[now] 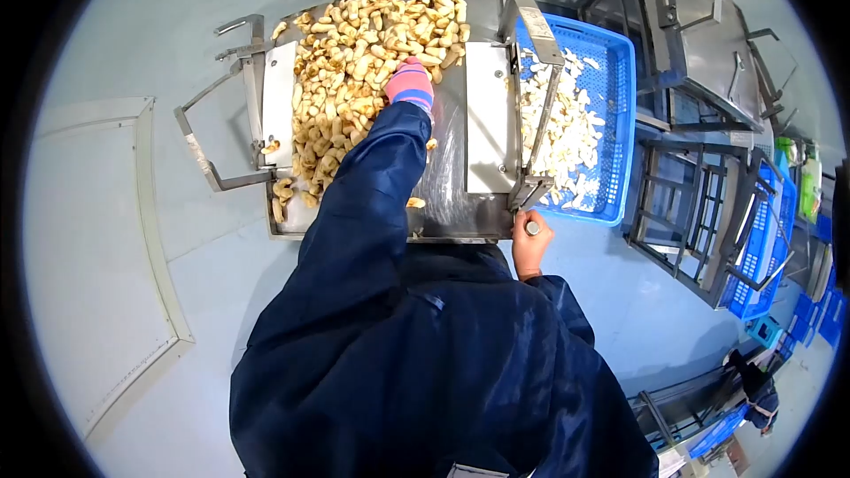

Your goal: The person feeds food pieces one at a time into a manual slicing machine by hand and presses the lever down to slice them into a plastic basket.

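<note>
My left hand (409, 81), in a pink glove with a blue band, reaches into a pile of stubby pale-brown pieces (354, 62), mushroom-like or root-like. Its fingers curl down at the pile's right edge, and what they hold is hidden. The pile lies on a metal tray table (443, 150). My bare right hand (529, 243) is closed around the round-ended handle (532, 227) of a hinged cutter arm (547, 111). That arm runs along the right side of a white board (490, 119). Beyond it, pale cut slices (562, 124) lie in a blue basket (624, 124).
On the table's left side are a second white board (279, 102) and a metal lever frame (199, 146). Metal racks (686, 204) and another blue basket (766, 248) stand at right. A person (757, 394) is at the far lower right. A white panel (106, 248) is at left.
</note>
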{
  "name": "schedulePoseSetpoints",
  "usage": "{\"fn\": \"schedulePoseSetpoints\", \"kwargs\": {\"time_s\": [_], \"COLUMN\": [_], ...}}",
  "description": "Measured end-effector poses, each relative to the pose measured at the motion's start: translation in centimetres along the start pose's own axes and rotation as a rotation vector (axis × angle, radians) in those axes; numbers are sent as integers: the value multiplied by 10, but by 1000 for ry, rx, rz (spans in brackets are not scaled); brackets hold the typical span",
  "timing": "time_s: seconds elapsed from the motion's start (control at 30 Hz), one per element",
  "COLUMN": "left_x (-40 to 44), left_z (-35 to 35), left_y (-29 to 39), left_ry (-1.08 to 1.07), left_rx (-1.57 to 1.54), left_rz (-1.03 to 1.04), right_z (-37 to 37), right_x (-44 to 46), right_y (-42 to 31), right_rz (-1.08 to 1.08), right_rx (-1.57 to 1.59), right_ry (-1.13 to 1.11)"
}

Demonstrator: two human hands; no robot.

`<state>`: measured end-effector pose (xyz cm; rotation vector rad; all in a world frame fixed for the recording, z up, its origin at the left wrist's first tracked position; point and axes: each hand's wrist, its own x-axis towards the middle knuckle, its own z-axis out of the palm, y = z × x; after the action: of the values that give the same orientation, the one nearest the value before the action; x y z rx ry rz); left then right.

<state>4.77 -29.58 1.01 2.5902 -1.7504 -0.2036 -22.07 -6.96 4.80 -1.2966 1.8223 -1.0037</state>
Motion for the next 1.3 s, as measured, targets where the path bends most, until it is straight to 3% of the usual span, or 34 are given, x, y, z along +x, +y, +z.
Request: {"fn": "schedulePoseSetpoints", "kwargs": {"time_s": [0.13, 0.2, 0.23, 0.3, 0.33, 0.5, 0.63, 0.8, 0.93, 1.07, 1.13, 1.2, 1.3], "left_x": [-17, -64, -88, -111, -118, -145, -146, -142, -141, -136, -138, -133, -124], "left_z": [-4, -3, -14, 24, 24, 25, 41, 43, 38, 66, 45, 44, 53], "left_y": [-9, 12, 30, 57, 68, 98, 95, 98, 97, 95, 94, 96, 97], "left_ry": [69, 267, 60, 76, -90, -154, -46, -134, -138, -91, -190, -195, -192], "left_rx": [-193, -632, -710, -675, -580, -459, -651, -822, -1005, -971, -938, -910, -898], "left_rz": [106, 275, 243, 365, 365, 352, 367, 202, 156, 198, 165, 210, 215], "right_z": [-4, -4, -5, -6, -7, -10, -9, -8, 5, -7, -8, 6, 4], "right_x": [4, 2, 2, 3, 4, 6, 6, 6, -1, 5, 7, -2, 5], "right_y": [-15, -13, -15, -20, -23, -32, -32, -27, 6, -36, -46, 16, -4], "right_rz": [-59, -49, -56, -38, -30, -8, -3, -69, -36, 51, 14, -29, -16], "right_rx": [-52, -67, -58, -40, -34, -15, -17, -109, 7, 12, -40, 9, 19], "right_ry": [-10, -19, -16, -14, -11, -19, -24, -6, -26, 22, 31, 16, 26]}}
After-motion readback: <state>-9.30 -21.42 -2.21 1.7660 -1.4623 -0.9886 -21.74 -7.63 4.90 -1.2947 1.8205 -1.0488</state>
